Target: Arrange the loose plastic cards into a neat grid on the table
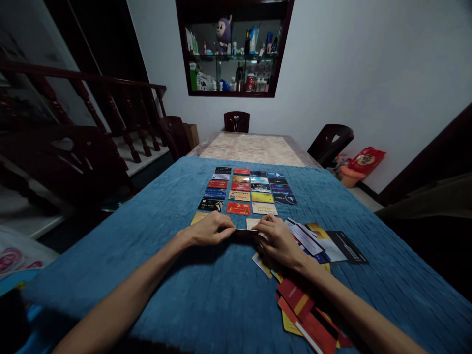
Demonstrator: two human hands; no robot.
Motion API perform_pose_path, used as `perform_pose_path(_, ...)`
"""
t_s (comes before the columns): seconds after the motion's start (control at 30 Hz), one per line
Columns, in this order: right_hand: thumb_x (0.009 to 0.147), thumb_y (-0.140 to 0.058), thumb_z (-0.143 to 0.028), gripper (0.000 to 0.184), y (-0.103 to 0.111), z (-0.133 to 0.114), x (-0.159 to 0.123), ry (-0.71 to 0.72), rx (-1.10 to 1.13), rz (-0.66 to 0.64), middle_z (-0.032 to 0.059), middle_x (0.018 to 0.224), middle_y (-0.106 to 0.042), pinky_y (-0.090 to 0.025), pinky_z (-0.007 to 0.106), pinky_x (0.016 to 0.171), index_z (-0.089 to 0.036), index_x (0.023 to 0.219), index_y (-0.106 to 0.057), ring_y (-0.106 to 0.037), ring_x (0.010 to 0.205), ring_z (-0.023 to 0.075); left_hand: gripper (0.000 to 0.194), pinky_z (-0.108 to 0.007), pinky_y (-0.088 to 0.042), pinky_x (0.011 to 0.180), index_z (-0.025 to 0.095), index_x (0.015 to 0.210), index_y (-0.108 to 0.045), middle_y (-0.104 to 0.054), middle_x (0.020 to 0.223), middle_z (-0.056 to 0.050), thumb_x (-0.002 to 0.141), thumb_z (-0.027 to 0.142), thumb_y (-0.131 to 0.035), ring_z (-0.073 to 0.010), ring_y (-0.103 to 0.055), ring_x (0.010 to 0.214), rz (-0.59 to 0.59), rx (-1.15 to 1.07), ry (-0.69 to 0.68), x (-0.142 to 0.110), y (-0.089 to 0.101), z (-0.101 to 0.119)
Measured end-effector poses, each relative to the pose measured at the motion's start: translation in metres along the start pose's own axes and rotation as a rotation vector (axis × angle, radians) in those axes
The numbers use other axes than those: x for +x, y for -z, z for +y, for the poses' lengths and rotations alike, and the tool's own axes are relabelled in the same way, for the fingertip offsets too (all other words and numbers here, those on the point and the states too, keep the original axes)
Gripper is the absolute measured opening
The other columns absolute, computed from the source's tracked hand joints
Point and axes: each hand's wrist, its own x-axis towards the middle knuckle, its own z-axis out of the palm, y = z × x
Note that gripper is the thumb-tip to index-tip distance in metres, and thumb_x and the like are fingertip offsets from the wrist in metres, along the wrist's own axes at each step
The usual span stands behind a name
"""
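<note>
Between my two hands is a thin card (245, 230), seen nearly edge-on just above the blue cloth (155, 295). The fingers of my left hand (210, 229) pinch its left end. My right hand (275, 240) grips its right end. Beyond them, cards lie face up in rows, among them a red card (238, 208), a black card (211, 205) and a cream card (264, 208). A yellow card (198, 217) shows partly behind my left hand, and a pale card (252, 223) partly behind my right. Loose cards (308, 240) overlap beside my right hand.
Red card sleeves (309, 314) lie under and beside my right forearm. A bare patterned tabletop (254, 147) extends past the cloth. Dark chairs (330, 143) stand around the table, a stair railing (88, 78) is at left, and a wall cabinet (232, 93) is at the back.
</note>
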Motion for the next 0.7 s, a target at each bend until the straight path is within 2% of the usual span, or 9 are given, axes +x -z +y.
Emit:
perform_pose_path(0.2, 0.089, -0.058, -0.013, 0.015, -0.002, 0.001, 0.000, -0.034, -0.009, 0.009, 0.0045, 0.083, -0.068, -0.038, 0.036, 0.076, -0.022, 0.096, -0.068, -0.052, 0.087, 0.0217, 0.025, -0.023, -0.041, 0.068, 0.012, 0.088, -0.072, -0.070, 0.079, -0.005, 0.092, 0.016, -0.048, -0.0132, -0.060, 0.071, 0.027, 0.033, 0.031, 0.000, -0.001, -0.002)
perform_pose_path(0.43, 0.089, -0.056, -0.012, 0.017, -0.001, 0.002, 0.000, -0.010, -0.026, 0.007, 0.0051, 0.083, -0.068, -0.039, 0.035, 0.075, -0.022, 0.097, -0.067, -0.053, 0.087, 0.0222, 0.024, -0.023, -0.042, 0.070, 0.015, 0.089, -0.071, -0.070, 0.081, -0.004, 0.090, 0.014, -0.048, -0.0135, -0.061, 0.074, 0.031, 0.074, 0.027, 0.000, -0.001, -0.001)
perform_pose_path(0.57, 0.089, -0.055, -0.013, 0.016, 0.001, 0.001, 0.000, 0.005, -0.024, 0.061, 0.0052, 0.082, -0.068, -0.040, 0.037, 0.076, -0.022, 0.095, -0.068, -0.053, 0.088, 0.0231, 0.023, -0.023, -0.043, 0.071, 0.014, 0.090, -0.070, -0.069, 0.083, -0.005, 0.087, 0.010, -0.048, -0.0143, -0.062, 0.076, 0.020, 0.068, -0.012, 0.000, -0.004, 0.000)
perform_pose_path(0.7, 0.092, -0.053, -0.016, 0.016, 0.005, -0.003, 0.001, 0.026, -0.028, 0.134, 0.0068, 0.085, -0.068, -0.040, 0.039, 0.076, -0.022, 0.095, -0.068, -0.054, 0.091, 0.0244, 0.022, -0.023, -0.046, 0.073, 0.013, 0.091, -0.070, -0.067, 0.087, -0.006, 0.086, 0.009, -0.049, -0.0148, -0.062, 0.080, 0.076, 0.053, -0.019, 0.002, -0.011, 0.001)
